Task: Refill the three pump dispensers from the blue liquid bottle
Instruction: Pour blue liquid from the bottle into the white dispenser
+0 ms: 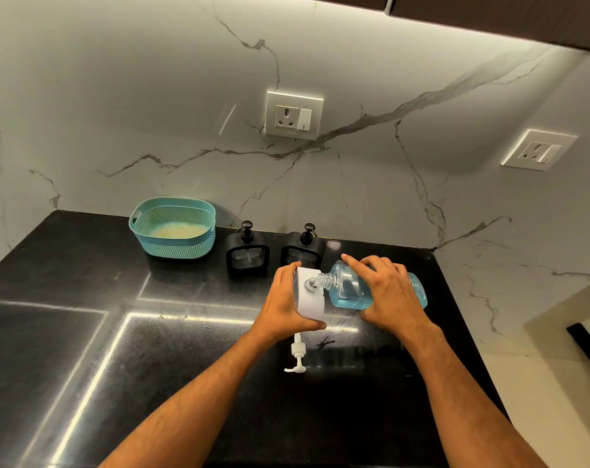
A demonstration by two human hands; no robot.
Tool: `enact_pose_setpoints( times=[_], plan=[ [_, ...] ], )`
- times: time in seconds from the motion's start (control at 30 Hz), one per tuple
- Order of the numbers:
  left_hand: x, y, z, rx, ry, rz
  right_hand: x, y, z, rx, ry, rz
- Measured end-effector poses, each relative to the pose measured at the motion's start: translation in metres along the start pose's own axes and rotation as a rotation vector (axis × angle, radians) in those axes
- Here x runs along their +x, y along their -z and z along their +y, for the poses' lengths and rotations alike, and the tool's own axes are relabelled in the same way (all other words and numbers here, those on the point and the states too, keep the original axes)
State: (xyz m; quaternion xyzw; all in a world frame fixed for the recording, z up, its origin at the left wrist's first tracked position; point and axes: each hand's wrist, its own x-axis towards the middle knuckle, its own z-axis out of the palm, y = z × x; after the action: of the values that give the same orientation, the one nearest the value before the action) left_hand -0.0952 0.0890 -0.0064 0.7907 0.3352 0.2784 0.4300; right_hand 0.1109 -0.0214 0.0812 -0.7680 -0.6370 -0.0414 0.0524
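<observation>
The blue liquid bottle is tipped almost flat, its threaded neck laid against the open top of the white dispenser, which stands on the black counter just in front of the right one of the two black dispensers. The right hand lies over the bottle's body with fingers curled round it and the index finger stretched toward the neck; the left hand is wrapped round the white dispenser's side and steadies it. The bottle looks like clear stiff plastic, smooth and probably slippery if wet, and with so much liquid inside I judge it rather heavy, so the wide middle of the body is the good place to hold, not the thin neck. The white dispenser seems light and could tip, therefore a firm hold low on its wall is sensible. Counting: three dispensers, namely one white and two black, the left black dispenser and the right black dispenser, both behind the white dispenser with pumps fitted; one white pump head lying in front of it; one teal basket far left of it; two wall sockets above.
</observation>
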Motion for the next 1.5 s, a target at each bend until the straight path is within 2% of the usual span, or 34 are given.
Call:
enact_pose_setpoints(
  times=[1.5],
  plan=[
    [0.0003,0.0016,0.0019,0.012,-0.007,0.009,0.0026,0.0027,0.0008,-0.049,0.017,-0.001]
  ],
)
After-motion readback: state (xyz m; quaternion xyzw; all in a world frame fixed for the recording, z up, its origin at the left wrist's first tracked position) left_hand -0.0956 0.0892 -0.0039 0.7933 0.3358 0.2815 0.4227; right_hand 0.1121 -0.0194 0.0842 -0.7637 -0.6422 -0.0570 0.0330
